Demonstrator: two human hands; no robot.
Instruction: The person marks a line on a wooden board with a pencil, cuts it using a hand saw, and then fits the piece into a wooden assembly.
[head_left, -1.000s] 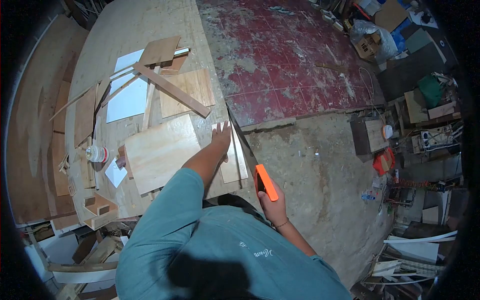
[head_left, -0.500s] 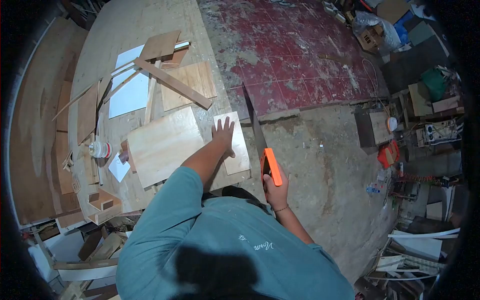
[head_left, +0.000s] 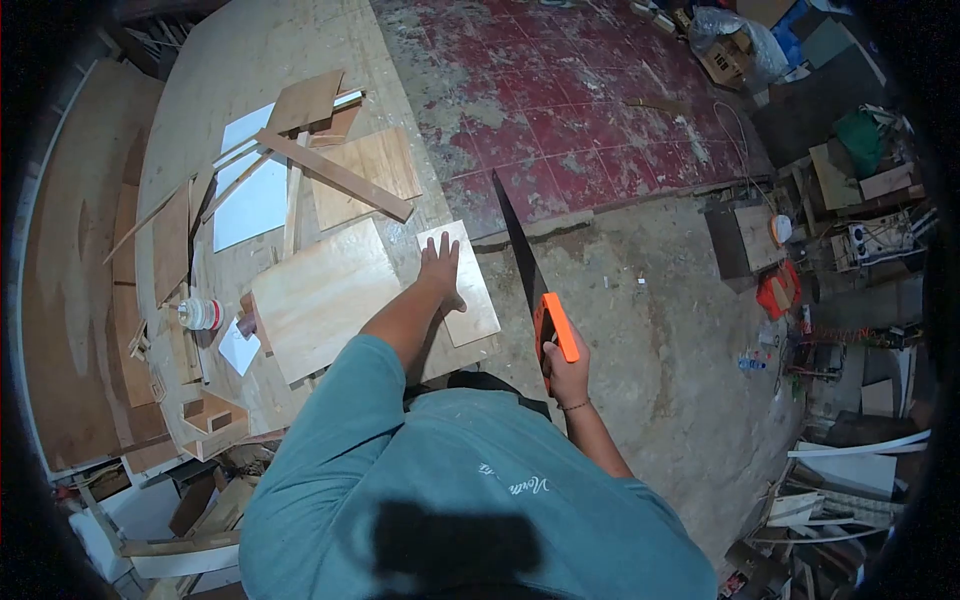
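Note:
Fingers spread, my left hand (head_left: 440, 272) lies flat on a small pale wooden board (head_left: 474, 302) at the table's right edge. My right hand (head_left: 567, 368) is wrapped round the orange handle of a hand saw (head_left: 522, 252). The dark blade points forward over the floor, to the right of the small board and apart from it. Left of my left forearm a larger plywood panel (head_left: 325, 298) rests on the wooden table (head_left: 350, 40).
Wood strips (head_left: 335, 174), a plywood square (head_left: 365, 178) and a white sheet (head_left: 250, 205) lie farther up the table. A white container (head_left: 200, 314) stands at left, near a small wooden box (head_left: 213, 413). Cluttered wood and tools line the right wall, with a dark cabinet (head_left: 735, 250) there.
My right hand has moved slightly right with the saw, and the blade sits farther from the board's edge. My left hand stays on the small board. The view has shifted a little.

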